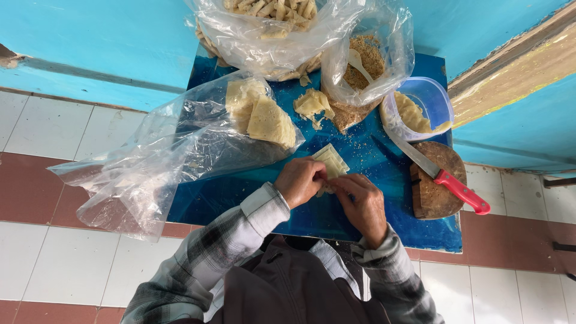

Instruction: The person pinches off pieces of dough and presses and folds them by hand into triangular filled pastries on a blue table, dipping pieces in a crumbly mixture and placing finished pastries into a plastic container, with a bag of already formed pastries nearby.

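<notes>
Left hand (pixel 301 180) and right hand (pixel 362 201) both pinching a pale wrapper (pixel 332 161) mid blue tabletop (pixel 252 198); bare room near-left; knife (pixel 441 174) on board (pixel 435 192) at right edge

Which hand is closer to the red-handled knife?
Right. The right hand lies just beside the red-handled knife; the left hand sits farther off, beyond the pale dough square.

Three plastic bags (pixel 180 150), one knife (pixel 441 174), one tub (pixel 429 99), one board (pixel 435 192), two hands (pixel 300 180).
</notes>
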The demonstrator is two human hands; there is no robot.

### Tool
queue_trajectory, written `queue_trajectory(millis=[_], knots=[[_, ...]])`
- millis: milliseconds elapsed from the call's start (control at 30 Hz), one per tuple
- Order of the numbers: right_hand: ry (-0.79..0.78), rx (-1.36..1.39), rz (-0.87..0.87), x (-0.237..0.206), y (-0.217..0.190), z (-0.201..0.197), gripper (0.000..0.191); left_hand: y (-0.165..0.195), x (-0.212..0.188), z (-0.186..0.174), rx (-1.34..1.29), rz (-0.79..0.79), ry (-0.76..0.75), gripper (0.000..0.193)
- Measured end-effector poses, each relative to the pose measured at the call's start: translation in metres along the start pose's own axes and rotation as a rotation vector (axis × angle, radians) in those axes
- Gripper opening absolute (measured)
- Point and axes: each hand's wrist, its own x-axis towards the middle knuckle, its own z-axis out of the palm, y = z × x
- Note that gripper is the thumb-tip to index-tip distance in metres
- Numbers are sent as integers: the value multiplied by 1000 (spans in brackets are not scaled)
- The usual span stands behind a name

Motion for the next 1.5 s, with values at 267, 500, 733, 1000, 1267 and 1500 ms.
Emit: queue_trajectory(millis=[267,500,733,1000,1267,1500], knots=[[-148,96,199,7,17,9,15,8,-6,-12,48,135,-22,13],[-149,238,425,11,21,14,20,14,6,-6,163,173,-43,20],[68,-126,-20,-13,-11,-4,18,1,25,-4,139,135,-147,9],[42,-382,-170,-30,-37,-6,28,-8,40,1,157,102,-237,9],[43,-343,-214,-16,-31,5,24,-14,54,4,181,112,-299,8],[122,-354,-270,-10,-27,8,21,-18,60,4,181,166,-348,6]])
